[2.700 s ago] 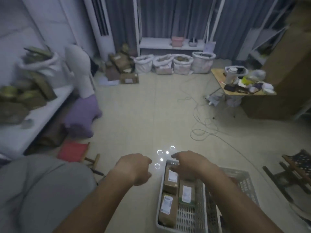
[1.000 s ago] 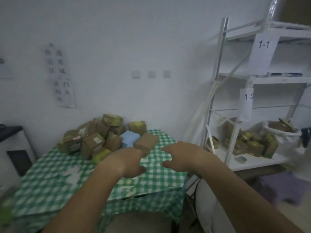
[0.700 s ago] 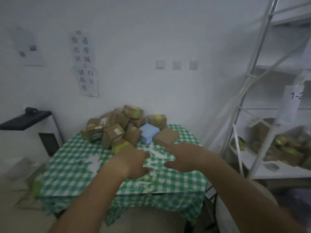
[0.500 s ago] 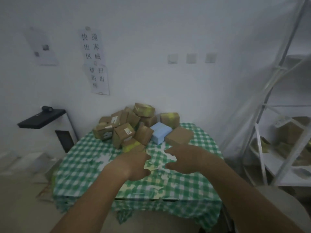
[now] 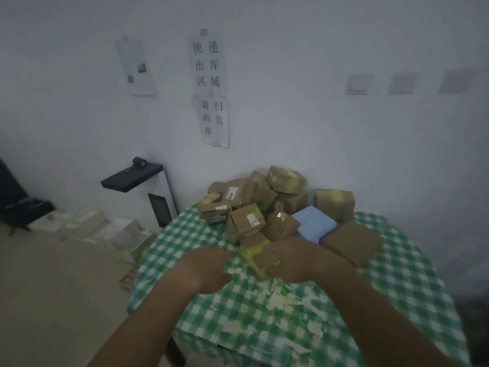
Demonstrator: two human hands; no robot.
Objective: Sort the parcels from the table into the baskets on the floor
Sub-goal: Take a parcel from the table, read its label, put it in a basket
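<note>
Head view | yellow-taped parcel [image 5: 255, 254] is held by right hand [image 5: 288, 263] | left hand [image 5: 209, 268] loosely curled, nothing held | risk: stacked parcels [image 5: 264, 202] behind grip may be toppled

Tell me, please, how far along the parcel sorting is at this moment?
No baskets are in view, so finished work cannot be judged. The right hand closes on a yellow-taped parcel; the left hand holds nothing. A pile of parcels remains on the checked table.
</note>
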